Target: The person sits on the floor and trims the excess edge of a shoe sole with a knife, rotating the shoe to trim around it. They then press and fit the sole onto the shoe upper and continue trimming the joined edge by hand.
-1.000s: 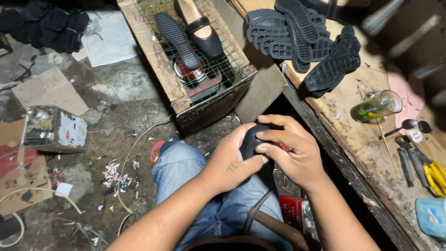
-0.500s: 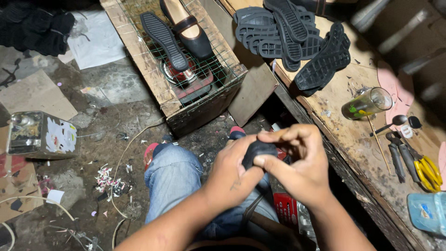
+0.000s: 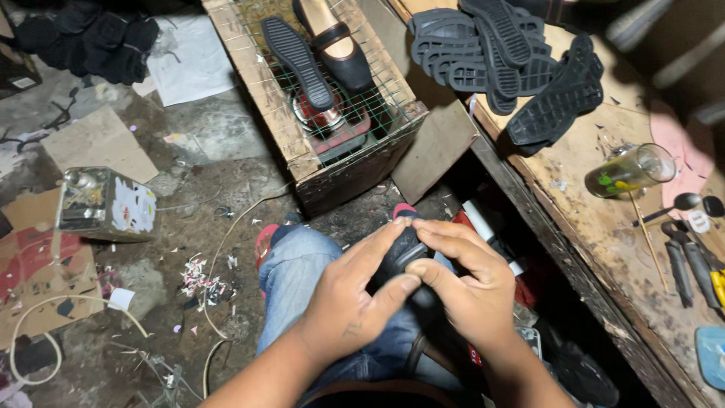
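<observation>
Both my hands clasp a black shoe [image 3: 404, 253] over my lap, above my jeans-clad knee [image 3: 298, 268]. My left hand [image 3: 351, 298] wraps the shoe from the left, thumb pressed on its top. From the right, my right hand [image 3: 464, 279] covers it with fingers curled over the front. Most of the shoe is hidden under the fingers.
A wooden crate with a wire grid [image 3: 260, 91] stands ahead, bearing a black sole [image 3: 298, 60] and a black flat shoe [image 3: 336, 49]. The workbench [image 3: 596, 219] on the right carries a pile of black soles [image 3: 513, 53], a lying glass jar [image 3: 630, 170] and pliers [image 3: 683, 261]. A metal tin [image 3: 106, 204] sits on the littered floor.
The view has shifted slightly, so the crate and bench sit higher in frame. My hands stay on the shoe, with my fingers shifted over its top.
</observation>
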